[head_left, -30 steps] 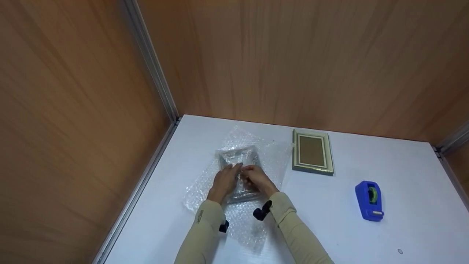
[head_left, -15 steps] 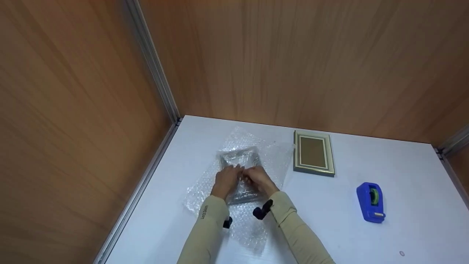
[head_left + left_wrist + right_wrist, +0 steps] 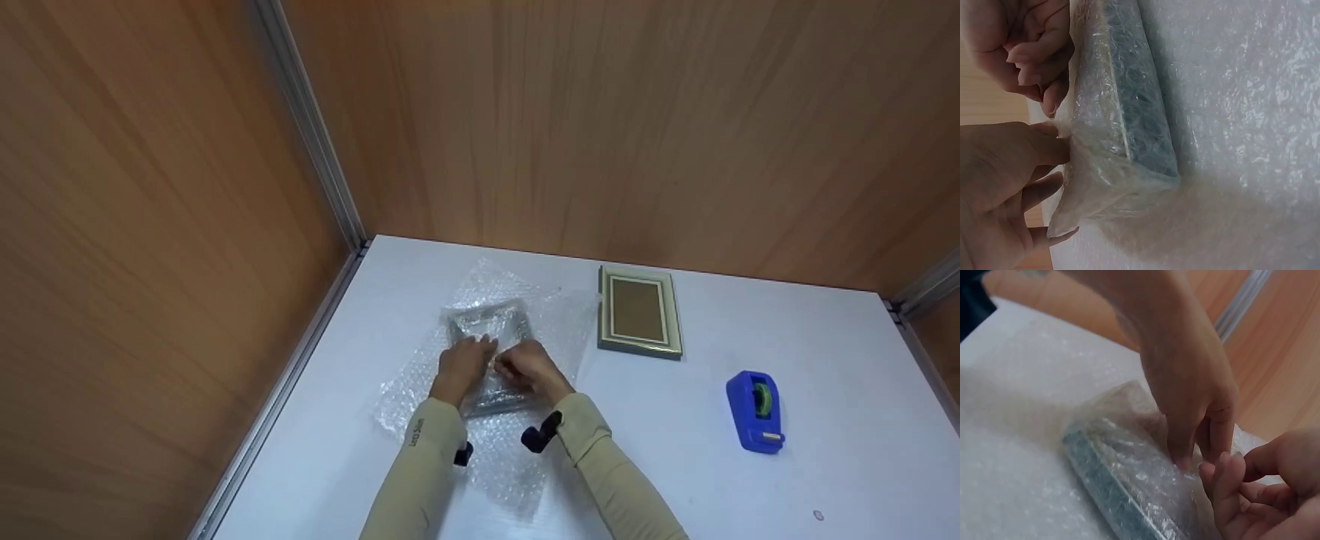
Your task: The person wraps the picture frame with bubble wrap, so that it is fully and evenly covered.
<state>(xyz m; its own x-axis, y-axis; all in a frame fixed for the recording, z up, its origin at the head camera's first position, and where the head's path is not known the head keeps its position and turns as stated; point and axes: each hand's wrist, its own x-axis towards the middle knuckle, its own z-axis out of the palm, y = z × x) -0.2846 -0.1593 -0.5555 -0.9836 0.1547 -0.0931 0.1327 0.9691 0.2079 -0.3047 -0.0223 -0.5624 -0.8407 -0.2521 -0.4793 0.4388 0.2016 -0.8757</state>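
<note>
On a white table [image 3: 322, 420]: handling a rectangular object [image 3: 501, 399] in bubble wrap [image 3: 412, 394]

Head view: resting the left hand [image 3: 461, 367] upon the rectangular object, lying wrapped left of center; holding the right hand [image 3: 529, 365] just beside, with fingers curled. Showing a gold-rimmed picture frame [image 3: 637, 309] lying right of the bubble wrap, and a blue tape dispenser [image 3: 756, 411] farther right.

Left wrist view: touching the folded plastic at one end with relaxed, loosely stretched left fingers; bending the right fingers near them.

Right wrist view: pointing the left fingers down onto the plastic; bunching the right fingers and thumb close by. Gripping plastic there or merely curling: cannot tell.
</note>
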